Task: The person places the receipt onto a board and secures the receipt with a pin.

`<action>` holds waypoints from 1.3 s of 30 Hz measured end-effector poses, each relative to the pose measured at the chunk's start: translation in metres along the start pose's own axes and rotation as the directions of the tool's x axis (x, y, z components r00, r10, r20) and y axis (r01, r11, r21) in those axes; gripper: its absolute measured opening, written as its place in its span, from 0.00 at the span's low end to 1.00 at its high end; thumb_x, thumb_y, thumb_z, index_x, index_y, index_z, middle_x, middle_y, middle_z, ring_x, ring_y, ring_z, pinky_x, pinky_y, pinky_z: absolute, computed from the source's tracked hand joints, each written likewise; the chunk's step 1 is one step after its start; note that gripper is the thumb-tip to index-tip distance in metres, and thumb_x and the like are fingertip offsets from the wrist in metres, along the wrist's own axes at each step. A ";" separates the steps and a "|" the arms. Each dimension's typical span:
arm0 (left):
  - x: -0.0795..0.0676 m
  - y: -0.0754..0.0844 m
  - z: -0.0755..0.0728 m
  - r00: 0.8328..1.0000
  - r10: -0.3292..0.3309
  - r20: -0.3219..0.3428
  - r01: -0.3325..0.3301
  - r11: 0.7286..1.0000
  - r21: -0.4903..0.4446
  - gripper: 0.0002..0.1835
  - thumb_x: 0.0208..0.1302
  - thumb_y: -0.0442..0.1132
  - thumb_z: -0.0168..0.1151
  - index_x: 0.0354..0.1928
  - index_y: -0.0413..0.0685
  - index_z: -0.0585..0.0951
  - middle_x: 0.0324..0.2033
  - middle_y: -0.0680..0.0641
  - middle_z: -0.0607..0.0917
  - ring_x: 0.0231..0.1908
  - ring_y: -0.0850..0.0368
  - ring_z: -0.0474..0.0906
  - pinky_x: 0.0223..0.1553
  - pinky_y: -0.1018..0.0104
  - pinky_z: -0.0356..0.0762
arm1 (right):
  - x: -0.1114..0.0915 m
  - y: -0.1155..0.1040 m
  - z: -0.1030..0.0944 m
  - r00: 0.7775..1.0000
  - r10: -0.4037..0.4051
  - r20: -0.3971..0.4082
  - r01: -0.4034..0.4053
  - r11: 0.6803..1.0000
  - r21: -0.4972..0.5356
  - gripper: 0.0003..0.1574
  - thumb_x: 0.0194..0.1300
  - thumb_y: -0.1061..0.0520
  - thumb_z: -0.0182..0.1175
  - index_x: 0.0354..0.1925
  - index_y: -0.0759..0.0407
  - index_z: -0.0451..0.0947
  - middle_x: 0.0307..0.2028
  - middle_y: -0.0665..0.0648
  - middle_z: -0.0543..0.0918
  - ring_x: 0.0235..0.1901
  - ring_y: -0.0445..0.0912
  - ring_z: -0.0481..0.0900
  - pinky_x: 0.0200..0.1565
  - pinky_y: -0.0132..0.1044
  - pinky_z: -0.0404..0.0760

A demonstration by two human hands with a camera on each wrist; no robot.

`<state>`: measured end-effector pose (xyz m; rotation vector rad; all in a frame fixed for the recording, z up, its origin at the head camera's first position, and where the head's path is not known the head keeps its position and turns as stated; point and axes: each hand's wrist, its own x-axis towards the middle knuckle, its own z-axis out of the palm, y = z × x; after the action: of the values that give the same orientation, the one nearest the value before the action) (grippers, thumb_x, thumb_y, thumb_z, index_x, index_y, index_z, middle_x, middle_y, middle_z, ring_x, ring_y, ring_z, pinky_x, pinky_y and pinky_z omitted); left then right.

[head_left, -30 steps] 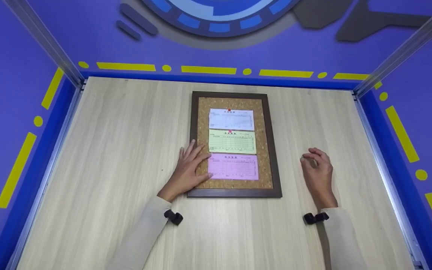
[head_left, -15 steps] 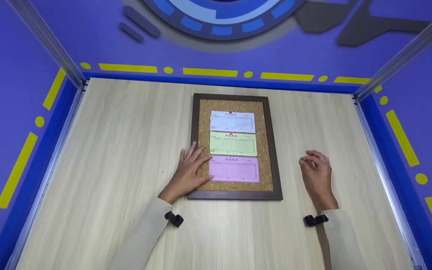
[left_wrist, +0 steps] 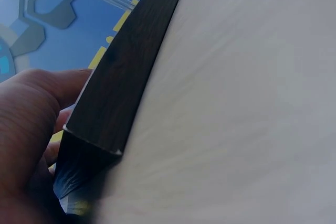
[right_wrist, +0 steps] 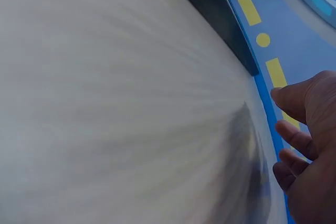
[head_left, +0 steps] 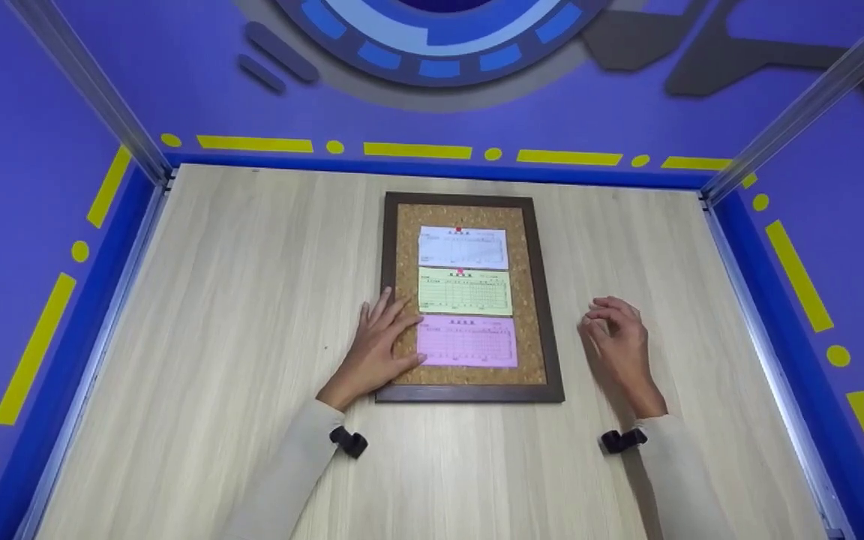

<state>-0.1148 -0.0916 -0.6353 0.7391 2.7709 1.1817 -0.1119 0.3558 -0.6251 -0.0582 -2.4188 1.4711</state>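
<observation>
A dark-framed corkboard (head_left: 469, 393) lies on the table, carrying three printed slips in a column. The white slip (head_left: 462, 251) and green slip (head_left: 465, 296) each have a red pushpin at the top edge; the pink slip (head_left: 466, 346) lies lowest. My left hand (head_left: 376, 346) rests with spread fingers across the frame's left side, thumb and index fingertip touching the pink slip's left edge. My right hand (head_left: 619, 339) hovers right of the board, thumb and fingertips brought together. Whether something small sits between them is too small to tell; the right wrist view shows its thumb (right_wrist: 291, 98) and curled fingers.
The pale wood-grain table (head_left: 252, 300) extends around the board. Blue walls (head_left: 177, 82) with yellow markings and metal corner posts enclose its back and both sides. A black wrist camera (head_left: 348, 442) sits on the left sleeve, another (head_left: 622, 441) on the right.
My right hand has moved a little left, closer to the board. The left hand stays on the frame and the slips lie as before. The head view has shifted slightly.
</observation>
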 end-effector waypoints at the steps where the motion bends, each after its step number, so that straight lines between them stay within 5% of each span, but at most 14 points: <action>1: 0.000 0.000 0.000 1.000 -0.004 0.002 0.004 1.000 0.001 0.35 0.66 0.51 0.79 0.73 0.50 0.81 0.84 0.43 0.64 0.88 0.38 0.39 0.82 0.29 0.28 | 0.000 -0.004 0.003 1.000 -0.007 -0.005 0.007 1.000 0.003 0.04 0.67 0.79 0.68 0.40 0.78 0.85 0.59 0.75 0.83 0.68 0.61 0.74 0.65 0.17 0.70; 7: -0.001 -0.001 0.001 1.000 -0.007 -0.003 0.007 1.000 -0.002 0.35 0.66 0.50 0.79 0.73 0.49 0.82 0.83 0.41 0.66 0.88 0.38 0.40 0.82 0.29 0.30 | -0.001 -0.042 0.014 0.997 -0.079 -0.009 0.079 0.996 0.032 0.03 0.64 0.80 0.69 0.38 0.81 0.84 0.55 0.82 0.83 0.66 0.74 0.72 0.66 0.25 0.66; 12: -0.001 0.000 0.000 1.000 -0.009 -0.014 0.009 1.000 -0.004 0.35 0.64 0.50 0.79 0.72 0.48 0.82 0.83 0.40 0.67 0.87 0.36 0.41 0.82 0.29 0.31 | -0.001 -0.061 0.018 0.993 -0.106 0.043 0.105 0.994 0.033 0.03 0.66 0.77 0.69 0.38 0.80 0.84 0.55 0.82 0.83 0.66 0.73 0.71 0.69 0.34 0.63; 24: 0.000 0.000 0.001 1.000 -0.013 -0.006 0.013 1.000 0.006 0.36 0.64 0.50 0.79 0.73 0.48 0.82 0.83 0.40 0.66 0.88 0.37 0.40 0.83 0.31 0.29 | 0.009 -0.034 0.032 0.990 -0.092 0.107 0.095 0.995 -0.025 0.03 0.66 0.73 0.72 0.37 0.71 0.87 0.58 0.68 0.87 0.67 0.58 0.77 0.68 0.32 0.65; 30: 0.000 0.001 0.001 1.000 -0.012 0.000 0.012 1.000 0.010 0.36 0.65 0.51 0.78 0.73 0.49 0.82 0.83 0.40 0.66 0.88 0.37 0.40 0.83 0.30 0.30 | 0.010 -0.037 0.038 0.984 -0.125 0.123 0.129 0.991 -0.024 0.05 0.67 0.71 0.74 0.35 0.64 0.89 0.57 0.66 0.88 0.66 0.60 0.78 0.67 0.31 0.67; 39: 0.000 0.001 0.000 1.000 -0.002 -0.005 0.002 1.000 -0.003 0.35 0.64 0.50 0.79 0.72 0.49 0.82 0.83 0.41 0.66 0.88 0.37 0.41 0.82 0.28 0.30 | 0.011 -0.045 0.048 0.978 -0.113 0.174 0.122 0.992 -0.043 0.02 0.69 0.69 0.73 0.38 0.67 0.88 0.59 0.66 0.86 0.67 0.58 0.77 0.70 0.45 0.70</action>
<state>-0.1143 -0.0913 -0.6347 0.7335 2.7729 1.1890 -0.1302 0.2951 -0.6035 0.2050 -2.5479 1.4116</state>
